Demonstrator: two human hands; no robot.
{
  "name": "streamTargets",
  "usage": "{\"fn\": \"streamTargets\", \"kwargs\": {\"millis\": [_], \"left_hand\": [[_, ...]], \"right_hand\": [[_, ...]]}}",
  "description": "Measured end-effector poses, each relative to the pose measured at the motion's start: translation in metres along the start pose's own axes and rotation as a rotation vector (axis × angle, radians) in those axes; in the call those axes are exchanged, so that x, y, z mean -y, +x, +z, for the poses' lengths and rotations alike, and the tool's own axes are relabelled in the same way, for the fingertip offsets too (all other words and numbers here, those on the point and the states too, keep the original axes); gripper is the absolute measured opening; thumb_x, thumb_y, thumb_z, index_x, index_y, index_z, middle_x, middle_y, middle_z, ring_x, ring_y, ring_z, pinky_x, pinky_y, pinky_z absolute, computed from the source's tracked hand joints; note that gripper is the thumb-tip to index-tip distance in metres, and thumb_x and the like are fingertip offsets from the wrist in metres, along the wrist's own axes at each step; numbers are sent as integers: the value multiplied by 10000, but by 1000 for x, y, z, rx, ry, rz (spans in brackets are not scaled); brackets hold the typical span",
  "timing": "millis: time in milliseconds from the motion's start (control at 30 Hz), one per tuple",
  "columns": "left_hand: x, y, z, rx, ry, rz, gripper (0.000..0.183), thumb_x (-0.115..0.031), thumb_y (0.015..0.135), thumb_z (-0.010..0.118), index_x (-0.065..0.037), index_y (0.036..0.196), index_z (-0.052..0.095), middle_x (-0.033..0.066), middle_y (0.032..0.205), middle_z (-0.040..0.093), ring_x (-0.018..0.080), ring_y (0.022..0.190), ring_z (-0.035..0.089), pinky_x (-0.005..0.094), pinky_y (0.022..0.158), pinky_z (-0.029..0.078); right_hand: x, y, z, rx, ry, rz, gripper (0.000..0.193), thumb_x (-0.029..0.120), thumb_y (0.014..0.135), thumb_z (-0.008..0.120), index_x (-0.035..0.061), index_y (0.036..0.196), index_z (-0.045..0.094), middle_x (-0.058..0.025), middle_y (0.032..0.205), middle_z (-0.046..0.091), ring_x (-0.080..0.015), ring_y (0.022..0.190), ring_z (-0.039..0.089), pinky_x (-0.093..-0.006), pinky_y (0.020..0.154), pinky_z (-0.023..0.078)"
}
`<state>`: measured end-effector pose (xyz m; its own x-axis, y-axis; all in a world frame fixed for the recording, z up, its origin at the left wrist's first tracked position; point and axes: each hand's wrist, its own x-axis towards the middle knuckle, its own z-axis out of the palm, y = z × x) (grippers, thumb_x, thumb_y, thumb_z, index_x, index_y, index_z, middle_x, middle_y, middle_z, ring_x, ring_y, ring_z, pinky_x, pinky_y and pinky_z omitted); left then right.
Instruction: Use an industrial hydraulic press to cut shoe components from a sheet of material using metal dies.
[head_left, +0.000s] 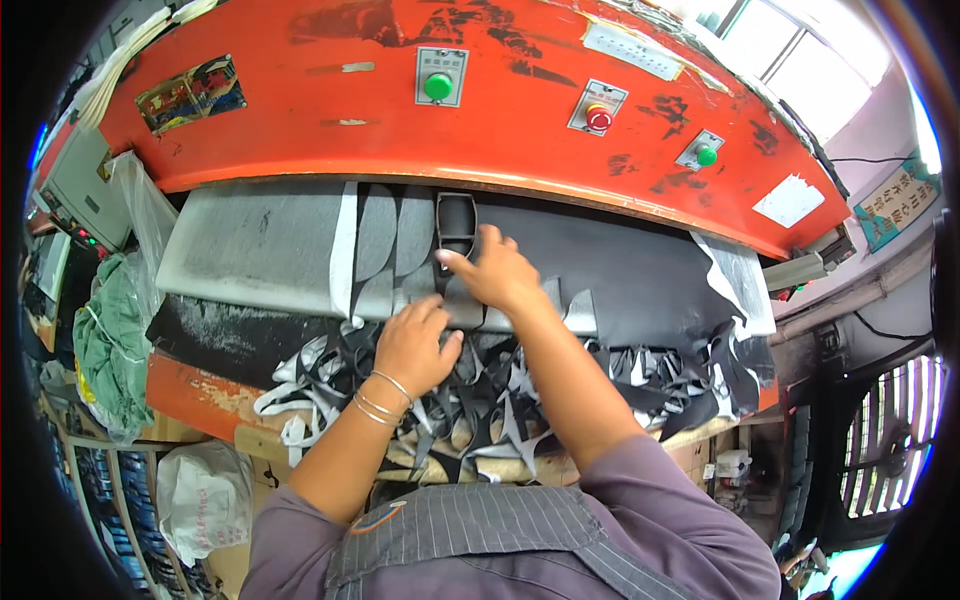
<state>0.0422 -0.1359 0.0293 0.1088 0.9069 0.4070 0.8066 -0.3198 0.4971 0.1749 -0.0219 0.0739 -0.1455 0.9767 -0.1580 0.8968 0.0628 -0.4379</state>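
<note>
Seemingly mid-reach, a worker in a striped apron (pixel 470 522) and purple-grey sleeves extends both bare forearms over a work surface below an orange-red machine (pixel 525 125). The right arm stretches farther, angling up and to the left from a bent elbow, its hand (pixel 502 278) palm down with the wrist nearly straight. Its thumb points left to the near left corner of a narrow metal frame (pixel 457 238), while the index finger meets the frame's right side, so the near end sits between the two; the remaining fingers are bent beside it, and how firmly they press cannot be told.

The frame lies with its long sides running away from the worker, on a black sheet (pixel 610 255) and just right of tongue-shaped grey patches (pixel 415 232). A pale grey board (pixel 250 250) shows to the left.

Nearer the body, the left hand (pixel 414 347) rests palm down, below the frame and slightly left of it, well short of touching it. Its fingers lie close together, tips forward at the sheet's ragged near edge, with the thumb spread to the right; whether the fingertips press on material cannot be told. Bracelets (pixel 393 384) ring that wrist. Black and white offcuts (pixel 515 425) heap beneath both forearms.
</note>
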Motion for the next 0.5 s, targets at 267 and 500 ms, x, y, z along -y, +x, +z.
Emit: {"fn": "streamTargets", "kwargs": {"millis": [267, 500], "left_hand": [[22, 33, 24, 77, 31, -94, 266, -246, 802, 653, -38, 944, 572, 185, 1145, 631, 369, 1108, 562, 456, 945, 429], [36, 97, 60, -26, -248, -245, 207, -111, 778, 559, -45, 974, 550, 150, 1007, 653, 319, 1030, 598, 431, 921, 435]], "right_hand": [[7, 75, -15, 46, 221, -51, 672, 373, 687, 685, 56, 1227, 442, -257, 1212, 459, -430, 1035, 592, -463, 900, 475], [-48, 60, -20, -20, 47, -141, 635, 468, 718, 701, 44, 1155, 524, -216, 1179, 500, -410, 1027, 586, -470, 898, 461]]}}
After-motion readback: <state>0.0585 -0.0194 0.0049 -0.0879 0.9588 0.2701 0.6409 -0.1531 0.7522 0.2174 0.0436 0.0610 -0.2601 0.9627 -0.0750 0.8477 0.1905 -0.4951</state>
